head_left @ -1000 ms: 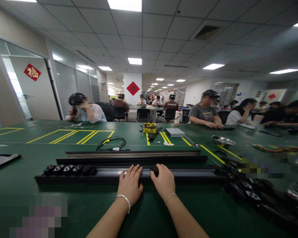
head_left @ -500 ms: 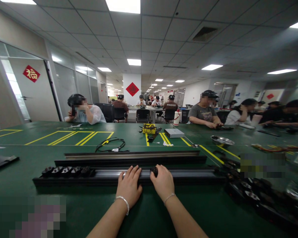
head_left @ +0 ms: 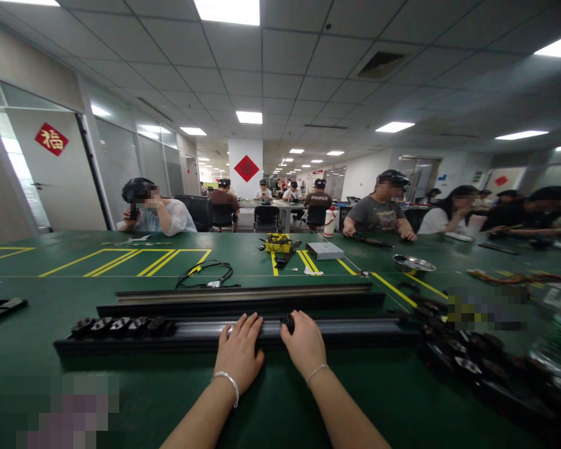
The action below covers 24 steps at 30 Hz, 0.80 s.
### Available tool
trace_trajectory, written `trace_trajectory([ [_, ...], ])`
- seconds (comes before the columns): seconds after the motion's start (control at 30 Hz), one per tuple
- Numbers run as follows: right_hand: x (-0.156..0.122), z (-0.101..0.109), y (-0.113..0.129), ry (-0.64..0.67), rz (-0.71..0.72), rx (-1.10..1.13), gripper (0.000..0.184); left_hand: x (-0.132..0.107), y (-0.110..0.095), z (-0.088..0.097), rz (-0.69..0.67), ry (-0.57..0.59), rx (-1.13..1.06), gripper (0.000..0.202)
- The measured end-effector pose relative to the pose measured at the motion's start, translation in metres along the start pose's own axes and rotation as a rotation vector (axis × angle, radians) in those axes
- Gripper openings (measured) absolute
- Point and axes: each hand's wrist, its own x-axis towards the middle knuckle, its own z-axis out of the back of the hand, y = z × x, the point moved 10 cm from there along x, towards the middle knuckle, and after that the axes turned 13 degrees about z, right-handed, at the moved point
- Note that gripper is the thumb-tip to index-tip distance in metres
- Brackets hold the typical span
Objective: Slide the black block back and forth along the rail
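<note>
A long black rail (head_left: 355, 327) with a smooth grey channel lies crosswise on the green table in front of me. Several black modules (head_left: 119, 325) with pale faces sit in a row at its left end. My left hand (head_left: 241, 346) rests flat over the rail's middle, fingers spread. To the right of it, my right hand (head_left: 305, 343) is curled around a small black module (head_left: 288, 322) at the rail's channel. Its fingers hide most of that module, so I cannot tell whether it is seated.
Behind lies another dark rail (head_left: 243, 305). A heap of black modules (head_left: 467, 365) spreads at right, near a clear bottle (head_left: 558, 340). Farther back are a black cable (head_left: 206, 274), a yellow object (head_left: 278, 242), a silver box (head_left: 324, 251) and a metal bowl (head_left: 414, 264). Other people sit across the table.
The view has shifted slightly, moving the table items a little left. Both my hands keep their places on the rail. A person across has moved their hands apart.
</note>
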Motion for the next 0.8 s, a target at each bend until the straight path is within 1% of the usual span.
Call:
trace_trajectory([
  [0.23, -0.001, 0.0034, 0.0, -0.012, 0.009, -0.005, 0.039, 0.0007, 0.0011, -0.0022, 0.008, 0.015, 0.004, 0.058],
  [0.8, 0.0009, 0.003, -0.0021, -0.007, -0.016, 0.01, 0.039, 0.0009, 0.002, -0.0054, -0.024, -0.035, 0.024, 0.056],
])
